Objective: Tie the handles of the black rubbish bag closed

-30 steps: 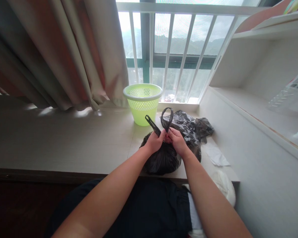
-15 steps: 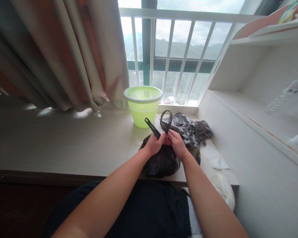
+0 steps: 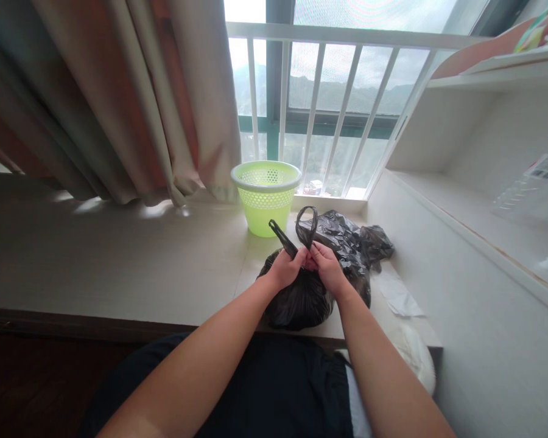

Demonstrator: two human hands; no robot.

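A full black plastic garbage bag rests on the pale ledge in front of me. My left hand is closed around its gathered neck, with one loop handle sticking up to the left. Pressed close beside it, my right hand pinches the neck at the base of the other loop, which stands upright. The fingertips meet, so the exact grip between them is partly hidden. Behind the hands stands a light green perforated wastebasket. Another black plastic bag lies crumpled and shiny to the right.
White paper lies right of the bags, near a white cloth-like bundle. A curtain hangs at the left, and white railings cross the window. On the right, a shelf unit holds a clear plastic container.
The view has shifted slightly, so everything sits a little lower and to the right. Both hands keep their hold on the bag's neck, and the loops look nearly the same.
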